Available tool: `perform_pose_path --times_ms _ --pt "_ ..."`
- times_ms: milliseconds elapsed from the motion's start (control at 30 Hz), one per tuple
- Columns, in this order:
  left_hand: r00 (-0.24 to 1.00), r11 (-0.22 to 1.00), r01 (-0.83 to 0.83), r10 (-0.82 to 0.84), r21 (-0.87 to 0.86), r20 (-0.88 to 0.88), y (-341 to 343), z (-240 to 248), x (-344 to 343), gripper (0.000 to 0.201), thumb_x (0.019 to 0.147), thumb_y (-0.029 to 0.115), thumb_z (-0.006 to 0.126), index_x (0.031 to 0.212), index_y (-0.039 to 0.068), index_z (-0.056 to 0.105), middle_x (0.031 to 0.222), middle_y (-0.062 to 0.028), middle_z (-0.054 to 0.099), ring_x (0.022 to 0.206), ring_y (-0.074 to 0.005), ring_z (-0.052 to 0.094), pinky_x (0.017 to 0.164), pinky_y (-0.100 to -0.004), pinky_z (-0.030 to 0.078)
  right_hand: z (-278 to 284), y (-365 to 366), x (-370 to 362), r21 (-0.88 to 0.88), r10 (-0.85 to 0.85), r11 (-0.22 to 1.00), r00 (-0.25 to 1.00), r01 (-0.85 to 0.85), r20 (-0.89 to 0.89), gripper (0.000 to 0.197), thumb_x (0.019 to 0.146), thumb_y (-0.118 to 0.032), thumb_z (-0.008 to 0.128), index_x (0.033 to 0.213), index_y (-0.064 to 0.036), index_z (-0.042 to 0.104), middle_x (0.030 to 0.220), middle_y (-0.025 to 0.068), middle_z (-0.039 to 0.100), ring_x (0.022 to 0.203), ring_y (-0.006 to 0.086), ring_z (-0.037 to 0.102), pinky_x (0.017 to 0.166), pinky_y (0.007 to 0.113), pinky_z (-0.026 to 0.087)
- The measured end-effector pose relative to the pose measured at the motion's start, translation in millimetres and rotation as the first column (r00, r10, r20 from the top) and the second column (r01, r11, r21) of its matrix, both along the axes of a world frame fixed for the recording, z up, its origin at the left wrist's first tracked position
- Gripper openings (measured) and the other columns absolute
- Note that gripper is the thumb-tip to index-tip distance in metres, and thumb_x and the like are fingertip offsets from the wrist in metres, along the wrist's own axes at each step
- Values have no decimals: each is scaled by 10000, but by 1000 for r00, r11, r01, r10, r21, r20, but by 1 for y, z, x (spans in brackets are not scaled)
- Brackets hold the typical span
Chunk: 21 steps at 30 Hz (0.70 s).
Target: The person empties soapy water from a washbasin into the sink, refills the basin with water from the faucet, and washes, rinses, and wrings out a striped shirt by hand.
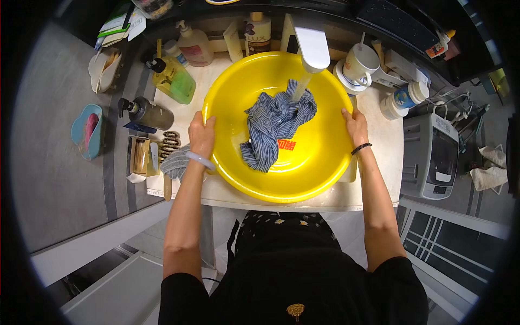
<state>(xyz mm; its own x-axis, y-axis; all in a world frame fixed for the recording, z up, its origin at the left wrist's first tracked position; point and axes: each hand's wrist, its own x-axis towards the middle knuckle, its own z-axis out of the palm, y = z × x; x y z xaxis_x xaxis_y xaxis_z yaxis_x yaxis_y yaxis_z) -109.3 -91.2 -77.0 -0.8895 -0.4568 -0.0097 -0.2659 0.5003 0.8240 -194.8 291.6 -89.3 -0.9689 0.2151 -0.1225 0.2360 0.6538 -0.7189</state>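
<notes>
A pale table point(390, 157) spreads beneath and around both hands, its near edge crossing below them. Between the hands sits a wide, round yellow basin point(227, 130), glossy inside, with a rolled rim; its underside is hidden, so what it rests on cannot be told. In the basin, between the hands and a little closer to the left one, lies a striped cloth point(276, 116): thin blue-grey and whitish lines, crumpled and twisted into a loose heap, one end trailing toward the person, the other bunched up under the white tap point(314, 49). A see-through streak below the spout, apparently water, meets the cloth there.

The left hand point(201, 135) is curled over the basin's rim on one side, thumb on top, most of its fingers out of sight. The right hand point(356, 128) grips the opposite rim likewise.

Beyond the left hand stands a green pump bottle point(176, 84); beyond the right, a white mug point(360, 62). A brown hair clip point(170, 142) lies just outside the left hand. Smallest are a pale bangle point(200, 160) at the left wrist and a dark beaded bracelet point(362, 148) at the right.
</notes>
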Motion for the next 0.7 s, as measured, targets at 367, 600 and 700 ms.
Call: perform_pose_path --times_ms 367,600,700 --pt "1000 997 2 -4 -82 -19 -3 -9 2 203 836 117 565 929 -63 560 788 -226 630 715 -330 611 640 -393 465 1 -6 -6 100 79 992 997 -78 -12 408 853 -333 558 771 67 573 780 302 587 778 444 571 690 460 436" --pt "993 991 -105 100 -82 -58 8 -32 16 189 842 124 565 907 -51 538 773 -259 616 733 -421 605 661 -452 459 1 -12 -7 156 78 986 992 -62 -98 405 882 -335 527 755 49 511 749 302 558 752 465 540 668 489 409" --pt "999 1000 -31 31 -5 -40 3 -18 5 184 846 122 553 903 -52 534 779 -254 618 731 -411 609 658 -446 461 -4 -7 -10 125 78 990 996 -71 -50 395 887 -327 522 762 48 509 744 298 556 745 467 536 667 487 409"
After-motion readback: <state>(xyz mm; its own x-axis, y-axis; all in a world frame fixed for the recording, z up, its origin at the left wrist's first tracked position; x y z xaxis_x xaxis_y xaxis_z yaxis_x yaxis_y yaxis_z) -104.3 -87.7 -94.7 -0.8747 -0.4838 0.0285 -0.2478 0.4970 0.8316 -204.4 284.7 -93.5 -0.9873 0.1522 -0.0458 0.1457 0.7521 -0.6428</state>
